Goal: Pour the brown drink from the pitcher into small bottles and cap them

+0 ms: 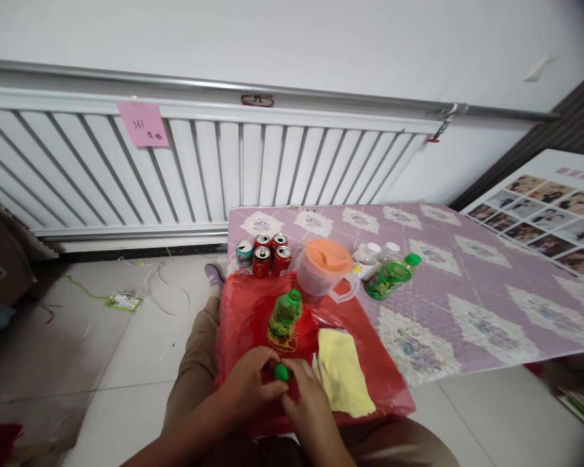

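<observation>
Between the fingertips of my left hand point(255, 379) and my right hand point(307, 392) is a small green bottle cap point(281, 372). Both hands are closed on it, just above the near part of the red plastic sheet point(389, 392). Beyond them an uncapped green plastic bottle point(286, 314) stands upright on a red plate point(257, 324) with a gold print. A folded yellow cloth point(343, 373) lies to the right of my right hand. Behind the bottle stands a clear plastic pitcher point(316, 280) with an orange lid point(326, 255).
Several drink cans point(261, 259) stand at the table's back left. Right of the pitcher are white-capped bottles point(372, 251) and a capped green bottle point(389, 279) leaning over. A patterned tablecloth point(433, 259) covers the table. A white radiator point(272, 162) runs behind; a power strip point(123, 301) lies on the floor.
</observation>
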`<action>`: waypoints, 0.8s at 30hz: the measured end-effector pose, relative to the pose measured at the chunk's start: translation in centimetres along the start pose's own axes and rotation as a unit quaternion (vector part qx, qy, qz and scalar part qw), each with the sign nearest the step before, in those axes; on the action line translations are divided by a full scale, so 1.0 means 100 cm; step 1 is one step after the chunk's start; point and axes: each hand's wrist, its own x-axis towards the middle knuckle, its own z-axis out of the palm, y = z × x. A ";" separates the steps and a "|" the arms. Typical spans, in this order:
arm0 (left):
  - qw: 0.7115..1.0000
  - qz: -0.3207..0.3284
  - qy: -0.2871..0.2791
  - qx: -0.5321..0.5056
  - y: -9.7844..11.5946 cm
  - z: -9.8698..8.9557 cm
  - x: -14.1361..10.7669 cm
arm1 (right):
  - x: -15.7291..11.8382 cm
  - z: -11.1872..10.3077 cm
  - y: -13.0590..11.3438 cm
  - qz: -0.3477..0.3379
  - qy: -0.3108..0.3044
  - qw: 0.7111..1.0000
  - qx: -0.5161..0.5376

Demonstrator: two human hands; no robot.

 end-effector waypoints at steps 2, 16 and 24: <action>1.000 -0.020 -0.001 -0.014 0.000 -0.002 -0.001 | 0.001 0.002 -0.004 -0.001 -0.019 1.000 -0.020; 0.947 -0.074 -0.066 -0.306 -0.021 -0.012 -0.004 | 0.003 0.012 -0.013 -0.018 -0.024 0.999 0.020; 0.903 -0.059 -0.111 -0.410 -0.028 -0.016 -0.009 | 0.005 0.012 -0.022 -0.011 -0.034 0.997 0.067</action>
